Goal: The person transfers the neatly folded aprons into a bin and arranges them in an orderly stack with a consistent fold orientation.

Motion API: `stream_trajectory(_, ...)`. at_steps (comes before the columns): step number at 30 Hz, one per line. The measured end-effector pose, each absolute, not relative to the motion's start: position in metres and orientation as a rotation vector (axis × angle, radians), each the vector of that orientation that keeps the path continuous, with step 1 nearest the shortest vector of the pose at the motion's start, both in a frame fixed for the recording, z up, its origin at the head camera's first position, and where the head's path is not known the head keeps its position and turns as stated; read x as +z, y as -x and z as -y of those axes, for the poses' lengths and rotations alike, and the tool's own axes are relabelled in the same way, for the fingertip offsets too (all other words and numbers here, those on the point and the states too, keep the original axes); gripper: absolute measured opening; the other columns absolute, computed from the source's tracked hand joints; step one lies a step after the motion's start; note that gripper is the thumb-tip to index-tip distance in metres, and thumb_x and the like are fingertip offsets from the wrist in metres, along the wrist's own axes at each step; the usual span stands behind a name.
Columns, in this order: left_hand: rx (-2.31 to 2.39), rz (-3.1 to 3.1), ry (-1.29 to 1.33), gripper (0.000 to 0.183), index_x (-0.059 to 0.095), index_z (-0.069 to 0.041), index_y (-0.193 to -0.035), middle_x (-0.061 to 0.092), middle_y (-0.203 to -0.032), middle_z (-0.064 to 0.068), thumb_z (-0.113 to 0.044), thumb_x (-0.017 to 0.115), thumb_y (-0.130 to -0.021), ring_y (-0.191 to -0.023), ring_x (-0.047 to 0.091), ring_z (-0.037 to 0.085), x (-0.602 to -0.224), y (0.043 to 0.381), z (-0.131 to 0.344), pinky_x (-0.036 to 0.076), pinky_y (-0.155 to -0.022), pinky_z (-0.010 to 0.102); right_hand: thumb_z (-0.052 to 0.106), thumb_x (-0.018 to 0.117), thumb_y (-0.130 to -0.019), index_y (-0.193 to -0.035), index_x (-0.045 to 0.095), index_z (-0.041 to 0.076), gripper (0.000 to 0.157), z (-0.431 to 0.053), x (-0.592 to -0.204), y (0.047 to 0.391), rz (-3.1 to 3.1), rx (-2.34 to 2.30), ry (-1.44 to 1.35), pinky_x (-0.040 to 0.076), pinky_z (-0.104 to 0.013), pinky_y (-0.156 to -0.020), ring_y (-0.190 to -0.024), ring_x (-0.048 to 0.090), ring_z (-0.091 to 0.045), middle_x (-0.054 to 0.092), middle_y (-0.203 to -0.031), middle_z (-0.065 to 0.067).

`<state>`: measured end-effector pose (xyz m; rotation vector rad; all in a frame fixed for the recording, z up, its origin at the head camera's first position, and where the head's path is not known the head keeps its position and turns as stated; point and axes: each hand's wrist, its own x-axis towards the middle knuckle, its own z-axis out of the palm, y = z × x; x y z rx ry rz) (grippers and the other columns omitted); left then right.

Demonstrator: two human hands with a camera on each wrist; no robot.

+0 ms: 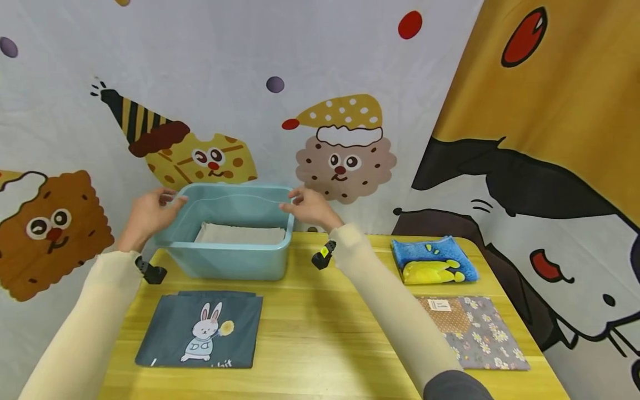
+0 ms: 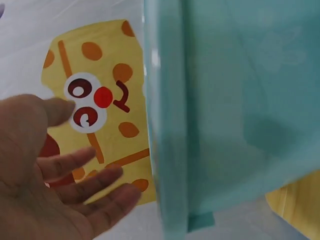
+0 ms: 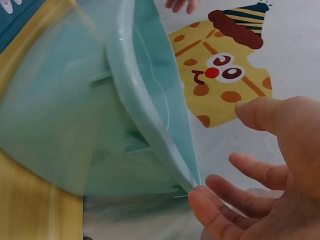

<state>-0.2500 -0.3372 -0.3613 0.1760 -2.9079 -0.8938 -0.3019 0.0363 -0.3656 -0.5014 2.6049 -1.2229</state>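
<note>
A light blue plastic bin stands toward the back left of the wooden table, with a folded pale cloth lying inside it. My left hand is at the bin's left back corner, fingers spread and relaxed; in the left wrist view that hand appears beside the rim with nothing in its grasp. At the right back corner is my right hand, fingers loosely bent. The right wrist view puts the fingertips of this hand right at the rim, thumb held away.
In front of the bin lies a folded dark grey cloth with a rabbit print. On the right are a blue and yellow folded item and a grey floral cloth. A cartoon-printed curtain hangs behind the table.
</note>
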Motion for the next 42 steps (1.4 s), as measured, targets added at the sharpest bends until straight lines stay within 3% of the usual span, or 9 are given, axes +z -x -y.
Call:
stream_trajectory(9, -0.713, 2.923, 0.136, 0.081, 0.035, 0.004, -0.155, 0.035, -0.154, 0.038, -0.059, 0.041, -0.105, -0.140, 0.032, 0.058, -0.372, 0.236, 0.330, 0.029, -0.111, 0.076, 0.040, 0.067, -0.099, -0.145, 0.053, 0.012, 0.056, -0.034, -0.373, 0.286, -2.705, -1.116, 0.778, 0.053, -0.045, -0.102, -0.128, 0.060, -0.032, 0.058, -0.145, -0.014)
stream_trajectory(15, -0.676, 2.930, 0.222, 0.077, 0.030, 0.000, -0.159, 0.028, -0.158, 0.037, -0.056, 0.041, -0.107, -0.143, 0.025, 0.059, -0.378, 0.222, 0.327, 0.026, -0.110, 0.078, 0.043, 0.067, -0.099, -0.152, 0.047, 0.015, 0.063, -0.031, -0.380, 0.273, -2.736, -1.056, 0.838, 0.047, -0.048, -0.111, -0.139, 0.050, -0.031, 0.048, -0.154, -0.011)
stream_trajectory(23, -0.563, 2.843, 0.322, 0.074, 0.030, -0.005, -0.160, 0.034, -0.156, 0.031, -0.050, 0.052, -0.105, -0.143, 0.028, 0.053, -0.384, 0.202, 0.321, 0.029, -0.110, 0.075, 0.050, 0.062, -0.100, -0.156, 0.041, 0.024, 0.066, -0.027, -0.391, 0.253, -2.789, -0.943, 0.959, 0.041, -0.053, -0.116, -0.148, 0.037, -0.033, 0.039, -0.161, -0.008)
stream_trajectory(29, -0.591, 2.777, 0.364, 0.074, 0.028, -0.012, -0.163, 0.032, -0.160, 0.028, -0.046, 0.058, -0.104, -0.151, 0.019, 0.052, -0.393, 0.187, 0.317, 0.022, -0.115, 0.075, 0.053, 0.063, -0.098, -0.158, 0.039, 0.029, 0.068, -0.024, -0.393, 0.235, -2.812, -0.890, 1.028, 0.036, -0.061, -0.118, -0.155, 0.026, -0.034, 0.029, -0.168, -0.007)
stream_trajectory(33, -0.620, 2.720, 0.380, 0.076, 0.024, -0.017, -0.164, 0.030, -0.163, 0.025, -0.042, 0.061, -0.102, -0.155, 0.014, 0.050, -0.401, 0.177, 0.314, 0.017, -0.119, 0.074, 0.052, 0.065, -0.097, -0.157, 0.040, 0.030, 0.069, -0.022, -0.396, 0.224, -2.839, -0.856, 1.077, 0.035, -0.058, -0.120, -0.156, 0.024, -0.032, 0.025, -0.170, -0.006)
stream_trajectory(42, -0.652, 2.644, 0.341, 0.080, 0.023, -0.017, -0.165, 0.025, -0.166, 0.026, -0.037, 0.066, -0.100, -0.158, 0.005, 0.045, -0.422, 0.145, 0.319, 0.008, -0.124, 0.071, 0.059, 0.066, -0.094, -0.158, 0.040, 0.029, 0.075, -0.013, -0.412, 0.197, -2.906, -0.715, 1.260, 0.021, -0.059, -0.127, -0.158, 0.020, -0.036, 0.021, -0.172, -0.005)
